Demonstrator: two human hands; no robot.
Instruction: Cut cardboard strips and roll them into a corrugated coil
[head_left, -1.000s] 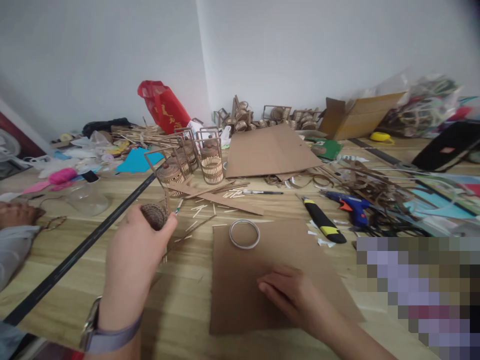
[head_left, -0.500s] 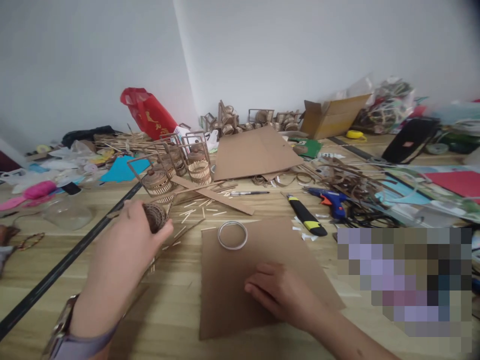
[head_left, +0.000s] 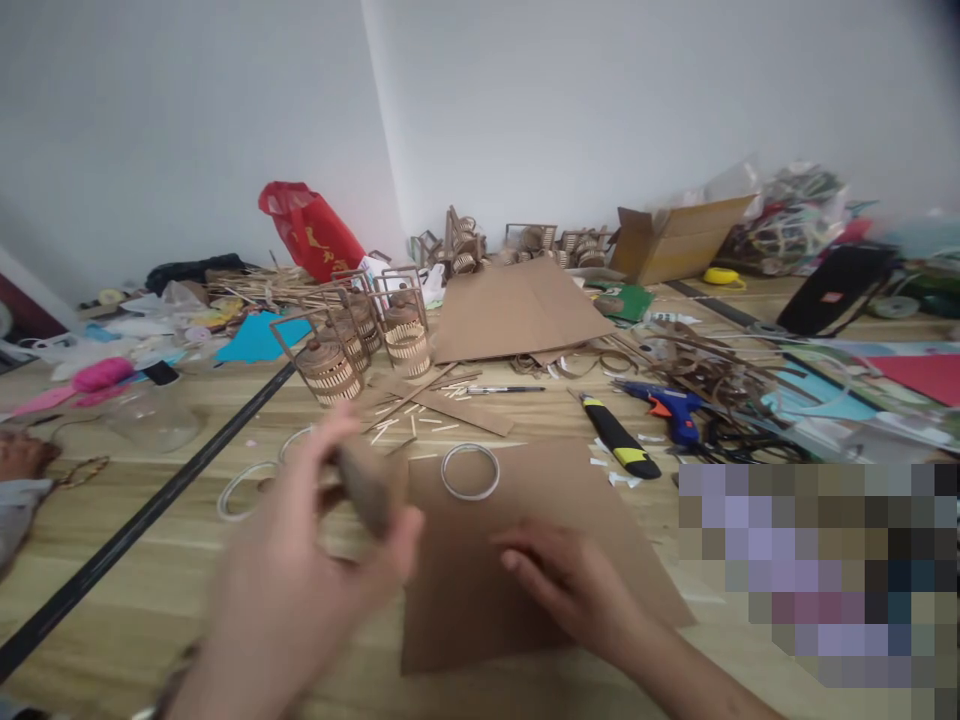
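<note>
My left hand (head_left: 315, 560), blurred by motion, is closed on a small brown coiled disc (head_left: 364, 485), held between thumb and fingers above the table's left side. Its ribbed surface is smeared. My right hand (head_left: 574, 575) rests on a brown cardboard sheet (head_left: 457, 600), fingers loosely bent, thumb apart, with nothing seen in it. Just beyond its fingertips lies a pale ring (head_left: 470, 472) on the same sheet. Two more pale rings lie left of my left hand, one (head_left: 241, 490) plainly visible and the other partly covered by the hand.
Small slatted baskets with handles (head_left: 330, 372) stand beyond my left hand, near thin sticks. A utility knife (head_left: 619, 435) and a blue glue gun (head_left: 667, 405) lie right of the sheet. Larger cardboard (head_left: 521, 310) lies behind. Another person's hand (head_left: 26, 455) is at the left edge.
My left hand has moved right and nearer with the brown disc, uncovering the rings at its left. My right hand stays on the cardboard sheet. The view has shifted slightly.
</note>
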